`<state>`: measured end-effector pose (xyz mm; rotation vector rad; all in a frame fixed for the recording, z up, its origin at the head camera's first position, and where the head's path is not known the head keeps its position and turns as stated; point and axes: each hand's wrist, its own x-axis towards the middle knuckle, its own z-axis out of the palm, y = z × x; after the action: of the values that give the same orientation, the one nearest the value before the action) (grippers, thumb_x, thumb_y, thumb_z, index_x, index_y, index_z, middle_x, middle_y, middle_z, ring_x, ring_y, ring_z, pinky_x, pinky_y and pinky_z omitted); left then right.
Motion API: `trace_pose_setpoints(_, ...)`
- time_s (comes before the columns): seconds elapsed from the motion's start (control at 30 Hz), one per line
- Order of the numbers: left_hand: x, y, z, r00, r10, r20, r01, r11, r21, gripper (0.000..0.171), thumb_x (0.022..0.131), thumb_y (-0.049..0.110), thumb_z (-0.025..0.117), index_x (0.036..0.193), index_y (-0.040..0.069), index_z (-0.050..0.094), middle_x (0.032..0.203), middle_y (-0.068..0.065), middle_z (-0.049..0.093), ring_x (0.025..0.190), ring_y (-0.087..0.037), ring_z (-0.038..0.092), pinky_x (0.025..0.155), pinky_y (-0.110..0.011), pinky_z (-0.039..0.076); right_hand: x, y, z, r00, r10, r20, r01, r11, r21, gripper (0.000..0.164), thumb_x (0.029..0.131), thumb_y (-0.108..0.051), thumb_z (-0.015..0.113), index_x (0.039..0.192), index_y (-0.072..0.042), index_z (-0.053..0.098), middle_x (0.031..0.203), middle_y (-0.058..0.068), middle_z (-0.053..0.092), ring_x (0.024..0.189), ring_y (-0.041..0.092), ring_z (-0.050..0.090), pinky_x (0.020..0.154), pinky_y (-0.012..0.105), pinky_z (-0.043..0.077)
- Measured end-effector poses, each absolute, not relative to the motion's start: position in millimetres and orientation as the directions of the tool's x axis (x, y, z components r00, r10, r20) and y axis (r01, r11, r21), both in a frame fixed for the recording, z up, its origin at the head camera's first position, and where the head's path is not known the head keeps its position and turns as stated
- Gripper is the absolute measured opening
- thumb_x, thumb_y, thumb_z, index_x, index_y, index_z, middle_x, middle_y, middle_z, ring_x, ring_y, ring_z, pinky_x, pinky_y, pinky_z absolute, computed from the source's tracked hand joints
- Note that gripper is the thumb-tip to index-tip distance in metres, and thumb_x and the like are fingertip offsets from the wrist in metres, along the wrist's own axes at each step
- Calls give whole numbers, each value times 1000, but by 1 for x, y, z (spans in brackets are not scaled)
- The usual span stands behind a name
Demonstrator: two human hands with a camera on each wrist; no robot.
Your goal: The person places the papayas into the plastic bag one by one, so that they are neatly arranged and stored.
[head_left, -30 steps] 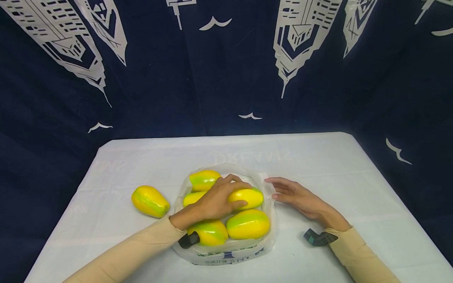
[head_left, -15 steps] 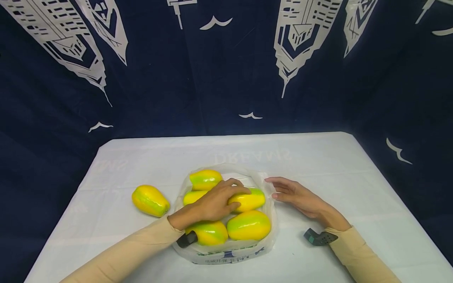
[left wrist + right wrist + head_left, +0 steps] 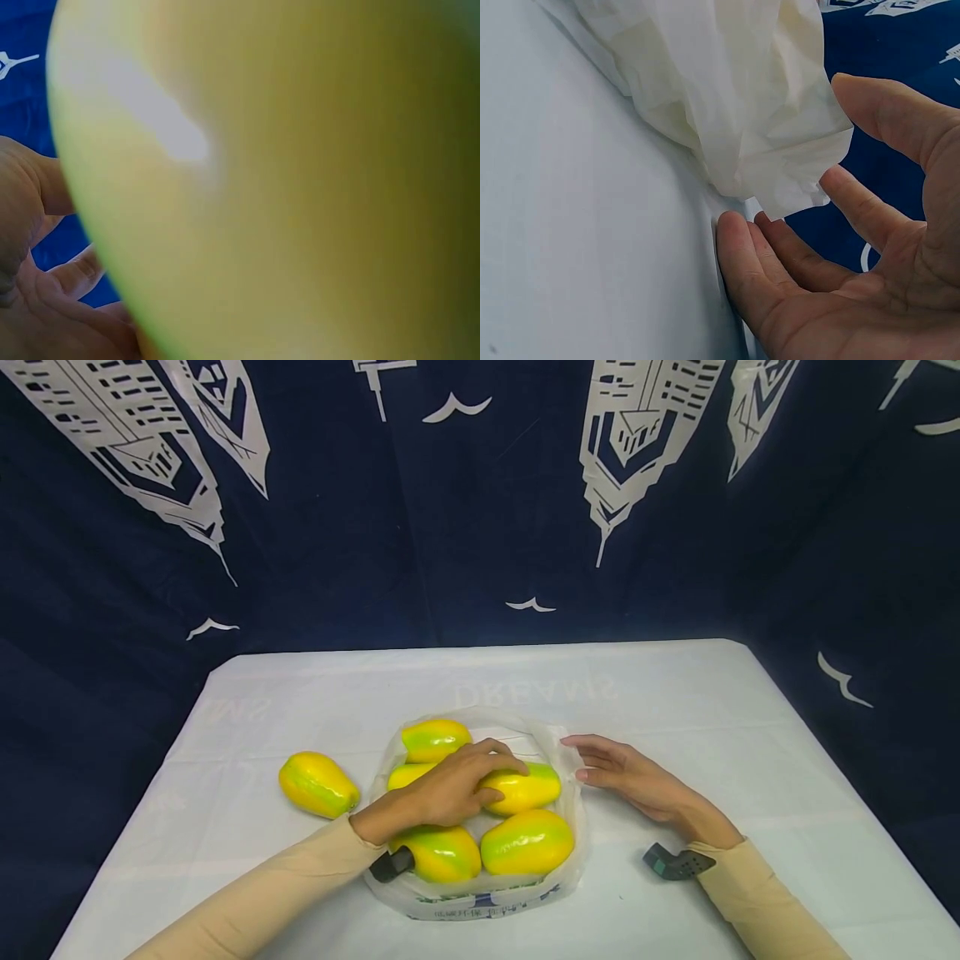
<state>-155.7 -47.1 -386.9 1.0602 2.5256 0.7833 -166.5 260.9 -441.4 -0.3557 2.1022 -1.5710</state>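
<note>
A translucent plastic bag (image 3: 450, 906) stands with its mouth spread wide, several yellow-green papayas inside. My left hand (image 3: 450, 787) reaches into it, with thumb and fingers curled over the left end of one papaya (image 3: 531, 791). Another papaya (image 3: 527, 843) lies just in front of that one, and a third (image 3: 438, 856) sits below my left wrist. In the left wrist view, a blurred papaya (image 3: 262, 187) covers most of the picture. My right hand (image 3: 630, 777) is at the bag's right side, fingers loosely bent, fingertips right by the plastic (image 3: 735, 105) and gripping nothing.
One papaya (image 3: 318, 786) lies outside the bag on the left. The white tablecloth (image 3: 750, 727) covers the table, and a dark blue printed curtain (image 3: 480, 527) hangs behind it. A black wrist camera (image 3: 392, 865) on my left arm overlaps the bag's front left rim.
My left hand has slid slightly left along the papaya, which has shifted a little toward me and shows more of itself. The right hand has stayed in place.
</note>
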Motion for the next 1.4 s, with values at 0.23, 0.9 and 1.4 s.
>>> trace_pose_setpoints(0.23, -156, -48, -387, -665, 745, -49, 586, 562, 583, 40, 98, 8, 63, 137, 18, 60, 142, -2, 54, 127, -19, 50, 113, -40, 40, -167, 261, -442, -844, -486, -226, 84, 296, -951, 57, 98, -22, 66, 150, -14, 44, 162, 15, 31, 146, 42, 33, 114, 49, 41)
trace_pose_setpoints(0.9, -156, -52, -384, -650, 758, -49, 589, 544, 597, 39, 98, 10, 63, 136, 17, 61, 140, -3, 54, 126, -21, 49, 112, -41, 41, -166, 260, -441, -843, -486, -230, 93, 289, -953, 58, 97, -22, 66, 149, -13, 44, 161, 16, 33, 145, 41, 36, 113, 43, 44)
trace_pose_setpoints(1.4, -160, -70, -373, -687, 726, 35, 587, 527, 614, 37, 97, 9, 65, 133, 14, 62, 136, -4, 57, 125, -22, 51, 109, -42, 44, -166, 260, -440, -842, -486, -232, 97, 285, -953, 59, 97, -22, 66, 150, -12, 43, 161, 17, 32, 146, 42, 34, 114, 46, 41)
